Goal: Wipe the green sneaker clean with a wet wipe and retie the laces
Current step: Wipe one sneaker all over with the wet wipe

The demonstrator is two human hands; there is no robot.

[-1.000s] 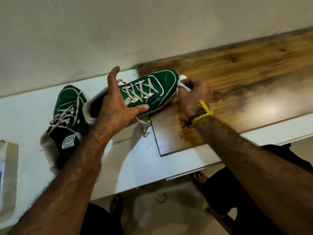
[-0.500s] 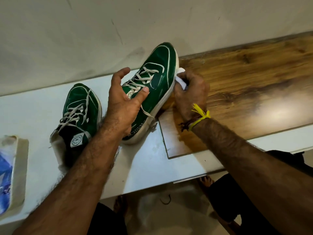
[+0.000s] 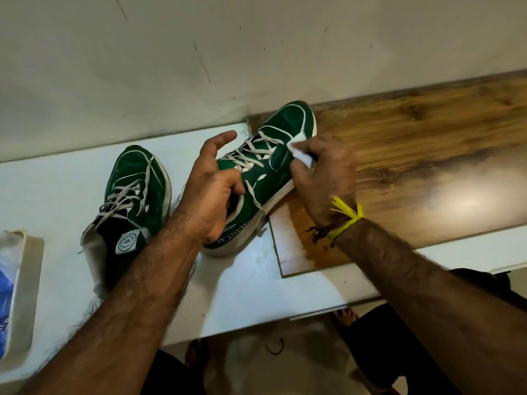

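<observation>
A green sneaker (image 3: 288,129) with grey laces stands on the white counter (image 3: 51,189), its toe pointing at the wall and resting on the wooden board's corner. My left hand (image 3: 209,192) grips it at the collar and tongue, index finger sticking out. My right hand (image 3: 325,172) presses a folded white wet wipe (image 3: 299,151) against the shoe's right side near the toe. The laces hang loose, one end trailing down over the sole.
A second green sneaker (image 3: 134,192) lies to the left, laces slack. A wooden board (image 3: 427,161) covers the counter's right part. A white tray with a blue packet (image 3: 17,286) sits at the left edge. The wall runs close behind.
The sneaker went from lying tilted on its side to standing toe toward the wall. My left hand slid back to the collar, and the wipe moved from the toe tip to the right side.
</observation>
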